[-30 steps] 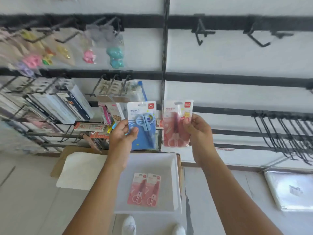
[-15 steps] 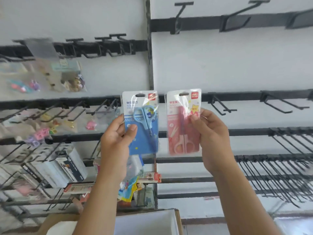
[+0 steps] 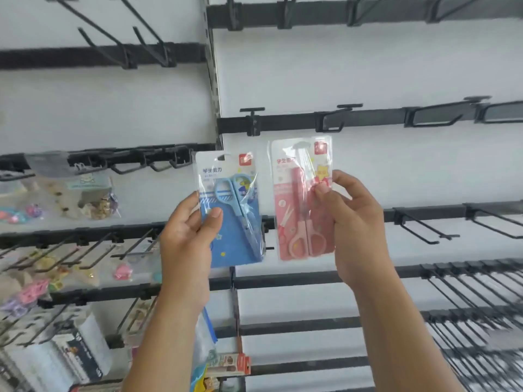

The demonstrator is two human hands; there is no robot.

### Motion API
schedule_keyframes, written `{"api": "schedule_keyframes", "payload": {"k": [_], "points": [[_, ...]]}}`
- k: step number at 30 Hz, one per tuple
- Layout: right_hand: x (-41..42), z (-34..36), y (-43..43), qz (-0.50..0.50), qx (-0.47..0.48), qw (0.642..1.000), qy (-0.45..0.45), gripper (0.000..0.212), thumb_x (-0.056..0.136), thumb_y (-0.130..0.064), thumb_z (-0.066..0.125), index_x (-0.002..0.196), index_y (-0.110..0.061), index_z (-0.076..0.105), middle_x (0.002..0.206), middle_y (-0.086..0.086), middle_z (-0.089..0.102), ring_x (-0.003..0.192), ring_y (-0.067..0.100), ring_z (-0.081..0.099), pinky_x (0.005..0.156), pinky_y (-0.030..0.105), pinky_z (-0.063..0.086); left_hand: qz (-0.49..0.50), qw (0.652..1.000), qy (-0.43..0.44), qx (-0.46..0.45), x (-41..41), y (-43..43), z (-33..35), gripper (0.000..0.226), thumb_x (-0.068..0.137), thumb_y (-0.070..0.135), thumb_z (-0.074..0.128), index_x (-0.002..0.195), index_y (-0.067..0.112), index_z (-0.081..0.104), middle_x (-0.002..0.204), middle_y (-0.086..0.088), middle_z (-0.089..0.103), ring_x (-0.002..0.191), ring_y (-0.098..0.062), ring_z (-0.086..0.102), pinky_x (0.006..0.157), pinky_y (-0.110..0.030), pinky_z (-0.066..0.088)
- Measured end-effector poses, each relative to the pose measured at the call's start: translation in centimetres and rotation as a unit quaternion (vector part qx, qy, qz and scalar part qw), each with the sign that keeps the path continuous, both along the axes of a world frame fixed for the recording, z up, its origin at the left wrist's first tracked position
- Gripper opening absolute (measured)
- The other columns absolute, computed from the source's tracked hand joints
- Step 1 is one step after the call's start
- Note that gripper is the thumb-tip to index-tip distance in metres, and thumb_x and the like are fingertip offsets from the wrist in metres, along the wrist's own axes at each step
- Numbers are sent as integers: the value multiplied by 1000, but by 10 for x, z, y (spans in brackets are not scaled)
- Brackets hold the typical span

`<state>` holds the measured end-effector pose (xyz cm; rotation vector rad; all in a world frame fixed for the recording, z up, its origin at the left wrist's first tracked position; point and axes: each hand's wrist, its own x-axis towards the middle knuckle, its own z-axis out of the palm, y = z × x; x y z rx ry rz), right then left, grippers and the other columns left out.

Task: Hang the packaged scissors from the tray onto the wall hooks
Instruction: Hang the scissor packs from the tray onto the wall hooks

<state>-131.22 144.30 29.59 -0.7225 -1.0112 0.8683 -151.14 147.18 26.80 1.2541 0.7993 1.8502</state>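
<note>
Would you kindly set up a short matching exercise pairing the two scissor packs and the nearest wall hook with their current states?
Things:
1. blue scissors pack
2. pink scissors pack
3. wall hook above the packs

States:
A. bare, nothing hanging on it
B. held in the right hand
C. held in the left hand

Pairs: 1-C, 2-B, 3-A

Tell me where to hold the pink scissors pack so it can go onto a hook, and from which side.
Hold the pink scissors pack by its lower or middle right edge, as the right hand does, coming from the right. The hang hole sits at the top centre, so the top should probably stay clear of the fingers. The card is flat and upright, so a thumb-on-front pinch suits it.
</note>
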Motion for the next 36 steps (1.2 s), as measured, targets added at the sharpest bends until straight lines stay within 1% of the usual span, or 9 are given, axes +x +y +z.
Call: {"api": "schedule_keyframes", "payload": {"k": [3,6,11,15,19,21,26,32,36], "points": [[18,11,1,-5,10,1000,7,12,98,-18,64,109,-20,66,80,5,76,66,23,72,44,26,51,1,1000,-12,6,18,5,13,53,80,20,72,132,17,61,113,-5,75,107,-20,68,95,-39,51],[31,16,4,-14,14,1000,7,11,98,-16,64,107,-21,68,79,4,76,66,23,71,48,30,55,0,1000,-6,23,36,11,23,40,89,11,68,128,18,62,101,1,79,91,-18,68,84,-38,51],[47,12,13,-21,3,1000,-12,16,96,-17,66,111,-24,68,76,2,77,65,20,69,53,35,56,21,999,6,39,52,20,31,42,92,7,64,123,36,60,96,1,79,81,-13,68,73,-33,53],[53,5,21,-32,1,999,-22,21,97,-16,65,114,-27,63,77,1,78,61,14,71,48,34,56,49,998,5,50,55,26,36,49,93,8,63,126,44,56,95,3,79,74,-9,65,62,-25,51],[55,-1,28,-31,0,999,-19,23,97,-14,65,115,-28,62,77,3,79,64,15,71,58,37,58,53,997,-1,47,56,34,40,47,93,9,63,121,47,58,91,6,78,73,-12,57,60,-26,45],[55,-2,30,-28,-1,999,-20,22,97,-14,65,115,-27,62,78,4,79,65,16,72,57,38,59,53,997,0,50,56,36,40,47,93,9,63,121,46,59,90,6,77,76,-14,53,58,-25,44],[55,-4,33,-32,-2,999,-23,21,97,-15,65,113,-28,62,78,5,79,64,16,72,56,37,59,49,998,-7,44,57,45,31,47,92,9,63,123,44,63,89,1,75,80,-22,49,70,-41,41],[54,3,38,-60,15,998,-5,20,97,-15,65,105,-33,62,73,3,74,68,22,64,65,40,53,48,998,-8,29,56,51,26,47,92,9,64,123,44,62,91,1,76,80,-22,53,72,-43,41],[58,17,42,-99,27,995,16,20,97,-15,64,107,-33,61,68,-2,71,63,12,62,56,29,56,45,999,-10,27,54,58,24,47,92,9,63,126,42,62,89,3,76,82,-21,53,73,-41,40]]}}
